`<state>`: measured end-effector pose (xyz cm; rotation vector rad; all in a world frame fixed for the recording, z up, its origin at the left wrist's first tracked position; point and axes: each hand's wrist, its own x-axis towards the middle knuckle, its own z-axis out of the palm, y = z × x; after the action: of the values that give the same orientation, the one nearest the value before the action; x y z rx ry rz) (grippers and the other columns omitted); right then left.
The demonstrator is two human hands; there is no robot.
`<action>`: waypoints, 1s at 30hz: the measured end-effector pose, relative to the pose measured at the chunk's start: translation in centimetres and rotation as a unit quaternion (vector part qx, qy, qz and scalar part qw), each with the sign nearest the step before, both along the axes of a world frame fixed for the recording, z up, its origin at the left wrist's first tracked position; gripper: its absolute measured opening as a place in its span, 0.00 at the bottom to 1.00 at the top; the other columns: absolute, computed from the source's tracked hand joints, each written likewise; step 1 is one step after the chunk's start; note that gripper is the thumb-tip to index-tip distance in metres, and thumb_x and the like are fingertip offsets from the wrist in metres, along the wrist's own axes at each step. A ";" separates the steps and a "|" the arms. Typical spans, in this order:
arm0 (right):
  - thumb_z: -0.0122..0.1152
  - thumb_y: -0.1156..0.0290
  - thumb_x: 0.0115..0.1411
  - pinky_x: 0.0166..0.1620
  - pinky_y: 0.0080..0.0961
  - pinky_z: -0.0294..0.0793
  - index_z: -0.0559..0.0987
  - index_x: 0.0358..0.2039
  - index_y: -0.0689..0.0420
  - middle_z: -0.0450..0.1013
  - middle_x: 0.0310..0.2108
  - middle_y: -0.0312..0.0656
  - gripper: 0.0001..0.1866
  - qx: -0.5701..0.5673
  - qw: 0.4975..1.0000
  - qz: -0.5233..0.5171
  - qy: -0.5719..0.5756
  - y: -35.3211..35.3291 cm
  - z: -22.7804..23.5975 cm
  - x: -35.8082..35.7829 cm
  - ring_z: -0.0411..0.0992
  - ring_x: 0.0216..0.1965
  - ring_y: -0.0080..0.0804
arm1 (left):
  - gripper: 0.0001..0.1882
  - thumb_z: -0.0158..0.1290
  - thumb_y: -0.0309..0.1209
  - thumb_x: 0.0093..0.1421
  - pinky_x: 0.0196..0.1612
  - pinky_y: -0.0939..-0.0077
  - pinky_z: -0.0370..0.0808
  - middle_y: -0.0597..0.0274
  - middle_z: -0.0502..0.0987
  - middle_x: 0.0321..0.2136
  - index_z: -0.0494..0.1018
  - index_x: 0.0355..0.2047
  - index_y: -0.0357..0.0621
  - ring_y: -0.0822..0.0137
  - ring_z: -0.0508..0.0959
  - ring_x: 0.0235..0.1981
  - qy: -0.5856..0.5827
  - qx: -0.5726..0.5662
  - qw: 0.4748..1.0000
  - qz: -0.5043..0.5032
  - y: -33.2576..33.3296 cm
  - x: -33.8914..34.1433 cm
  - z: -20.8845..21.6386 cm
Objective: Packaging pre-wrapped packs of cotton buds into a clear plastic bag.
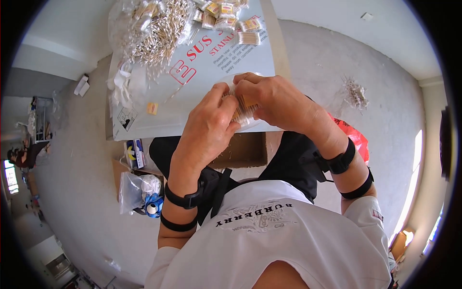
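Observation:
Near the front edge of the table, both hands are closed on a pack of cotton swabs [247, 110] in clear plastic with a yellow-brown label. My left hand [204, 118] grips its left side with bent fingers. On the other side, my right hand [276, 98] has its fingers curled over the top and right part, hiding much of it. Beyond lies a large heap of loose cotton swabs [166, 38] on clear plastic. Several filled swab packs [226, 12] lie at the far edge, and another pack [249, 38] sits nearer. A small yellow card [152, 108] lies left of my left hand.
The tabletop [161, 125] has a printed grey covering. Crumpled white plastic [122, 89] lies at its left edge. Under the front edge is an open cardboard box [248, 148]. A blue tape roll [153, 207] is at lower left, a red bag [356, 137] at right, scattered swabs [356, 92] on the floor.

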<state>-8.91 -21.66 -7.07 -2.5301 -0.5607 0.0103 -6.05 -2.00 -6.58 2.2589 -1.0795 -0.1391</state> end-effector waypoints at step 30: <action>0.58 0.81 0.49 0.27 0.23 0.72 0.74 0.26 0.67 0.72 0.19 0.41 0.04 0.324 0.904 -0.267 0.075 -2.8 -1.0 -1.9 0.70 0.22 0.23 | 0.21 0.66 0.28 0.40 0.51 0.68 0.74 0.60 0.75 0.42 0.77 0.38 0.39 0.58 0.72 0.46 -0.115 -0.041 0.976 -0.182 -3.6 3.2 -0.3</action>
<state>-10.81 -24.44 -8.07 -1.9197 0.1913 -0.1550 -2.81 -5.59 -6.93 2.0183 -1.5867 0.0192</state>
